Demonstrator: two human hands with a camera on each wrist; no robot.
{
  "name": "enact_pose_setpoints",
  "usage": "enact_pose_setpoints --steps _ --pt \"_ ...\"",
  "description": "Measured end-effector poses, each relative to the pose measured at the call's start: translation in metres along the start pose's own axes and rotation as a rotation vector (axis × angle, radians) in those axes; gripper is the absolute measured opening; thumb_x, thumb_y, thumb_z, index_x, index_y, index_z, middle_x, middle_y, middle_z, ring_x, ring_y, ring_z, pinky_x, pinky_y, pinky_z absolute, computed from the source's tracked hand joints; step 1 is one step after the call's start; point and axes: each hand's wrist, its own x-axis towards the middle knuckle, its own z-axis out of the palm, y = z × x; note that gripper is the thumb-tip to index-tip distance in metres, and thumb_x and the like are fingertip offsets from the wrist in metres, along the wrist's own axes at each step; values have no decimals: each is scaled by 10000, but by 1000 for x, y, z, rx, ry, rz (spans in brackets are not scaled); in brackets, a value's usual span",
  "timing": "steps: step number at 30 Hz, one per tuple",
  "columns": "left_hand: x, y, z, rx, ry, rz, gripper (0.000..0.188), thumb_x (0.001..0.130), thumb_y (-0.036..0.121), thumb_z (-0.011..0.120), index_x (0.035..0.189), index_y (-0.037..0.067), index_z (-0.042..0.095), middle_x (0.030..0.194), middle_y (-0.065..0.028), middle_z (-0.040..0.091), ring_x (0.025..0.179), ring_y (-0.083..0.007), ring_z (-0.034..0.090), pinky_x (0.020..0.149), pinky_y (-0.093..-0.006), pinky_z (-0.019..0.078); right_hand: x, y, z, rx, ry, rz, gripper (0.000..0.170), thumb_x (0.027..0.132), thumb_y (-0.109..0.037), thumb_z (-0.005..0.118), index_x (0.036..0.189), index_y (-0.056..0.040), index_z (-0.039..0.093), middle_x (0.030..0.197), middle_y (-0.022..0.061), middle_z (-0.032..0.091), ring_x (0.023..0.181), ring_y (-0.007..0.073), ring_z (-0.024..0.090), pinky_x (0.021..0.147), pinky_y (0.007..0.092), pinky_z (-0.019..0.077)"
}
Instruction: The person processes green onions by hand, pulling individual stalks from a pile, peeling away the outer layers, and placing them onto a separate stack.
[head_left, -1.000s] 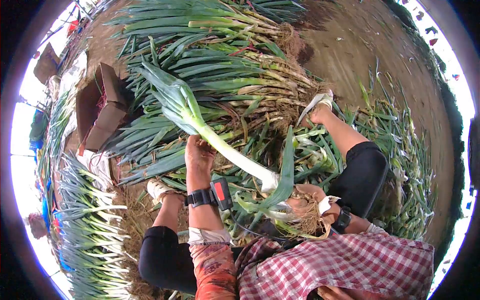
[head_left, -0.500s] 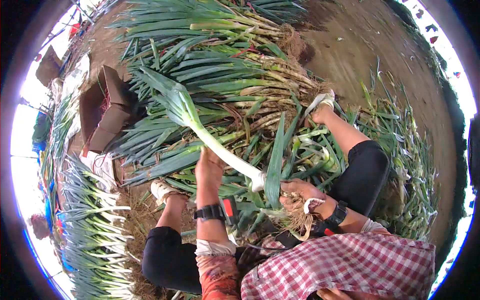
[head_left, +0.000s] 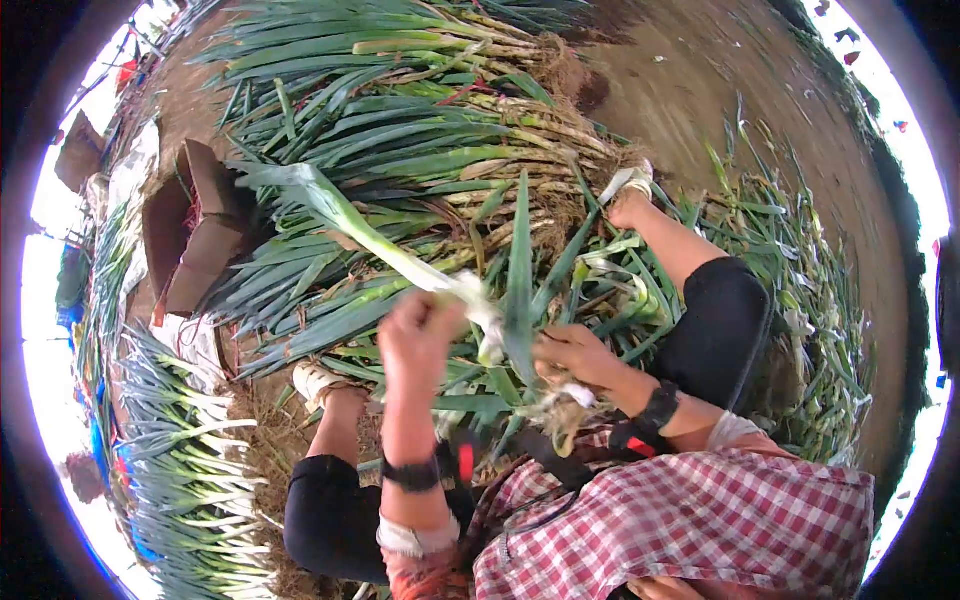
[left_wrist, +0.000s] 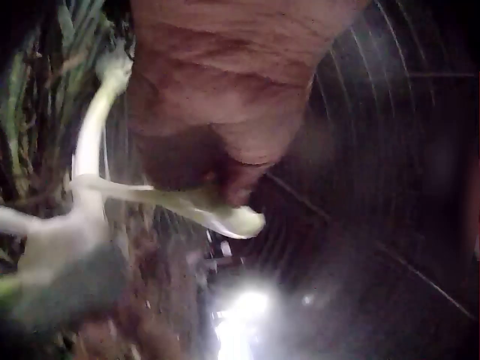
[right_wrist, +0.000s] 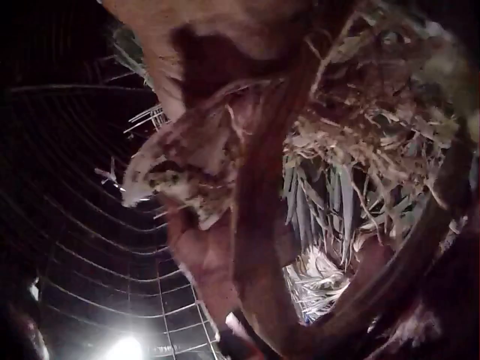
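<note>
A long green onion (head_left: 390,252) with a white stalk and green top slants across the middle of the head view. My left hand (head_left: 415,340) is beside the stalk, blurred. In the left wrist view its thumb and fingers pinch a pale strip of onion skin (left_wrist: 214,214) that crosses the stalk (left_wrist: 90,139). My right hand (head_left: 582,357), at the stalk's lower end, has its fingers curled round peeled skins (head_left: 565,405) and roots. A green leaf (head_left: 520,265) stands up beside it. The right wrist view shows dry skin (right_wrist: 191,169) in the hand.
Piled unpeeled green onions (head_left: 430,130) lie ahead. White-stalked onions (head_left: 200,450) are lined up at left, below an open cardboard box (head_left: 200,230). Leaf scraps (head_left: 790,290) are heaped at right. The person's feet (head_left: 632,195) and black-clad knees (head_left: 715,310) flank the work.
The left hand moved down along the stalk to near its lower end. The onion shifted left and the right hand moved up and left. The upright leaf moved left as well.
</note>
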Motion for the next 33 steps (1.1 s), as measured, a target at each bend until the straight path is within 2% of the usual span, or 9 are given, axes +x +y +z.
enact_pose_setpoints --steps 3,4,6,10,12,16,20,25,33 --pt "-76 32 31 185 -503 355 162 701 136 650 826 43 603 703 -132 576 618 -262 544 609 -345 451 23 -6 2 -315 191 -139 233 799 -234 554 811 -3 580 685 18 556 631 61 486 538 251 411" --pt "-81 29 31 193 -571 394 159 720 132 633 849 40 613 691 -93 591 614 -197 553 597 -301 446 22 -11 5 -397 125 -267 232 797 -232 559 802 0 573 654 6 538 604 62 465 521 258 398" --pt "-68 34 -1 211 -656 -321 108 741 82 609 819 8 621 735 -43 603 694 -135 568 631 -275 454 20 -13 9 -380 21 -192 244 788 -230 575 792 14 553 636 -14 518 574 71 439 509 288 384" --pt "-30 -12 -49 -74 6 -304 386 870 333 468 975 -29 548 835 -69 578 712 -134 535 669 -259 443 1 -25 33 -299 -62 -252 197 803 -143 576 878 34 536 700 -31 493 625 64 432 554 257 383" --pt "-11 -13 -48 -526 269 -378 450 867 353 466 1106 -26 430 970 -128 537 822 -219 543 769 -323 446 -5 -26 47 -707 -65 -511 244 799 -165 589 916 39 522 725 5 501 654 74 423 572 258 386" --pt "11 -9 -50 -921 97 -171 315 856 311 493 970 19 466 867 -79 519 783 -205 518 739 -318 436 -16 -16 70 -478 -119 -537 327 763 -199 627 992 7 516 695 79 467 655 122 432 604 297 395" --pt "15 9 -52 -833 258 -27 167 830 208 543 882 68 469 786 -30 480 704 -165 473 696 -319 424 -3 -32 75 -1093 -47 -309 513 717 -273 649 1104 5 459 862 143 530 805 269 560 696 350 437" --pt "10 42 -71 -833 208 154 165 821 161 561 919 66 467 789 -35 495 763 -176 506 689 -333 427 31 -44 101 -1112 93 -740 697 628 -236 699 1222 -100 360 1249 177 320 1126 400 336 932 435 317" --pt "17 27 -110 -640 370 183 252 815 135 569 1005 49 429 904 -91 532 855 -228 552 735 -356 472 57 -64 159 -1313 119 -1284 246 686 -173 550 926 -117 539 1194 179 379 1145 376 328 917 441 341"
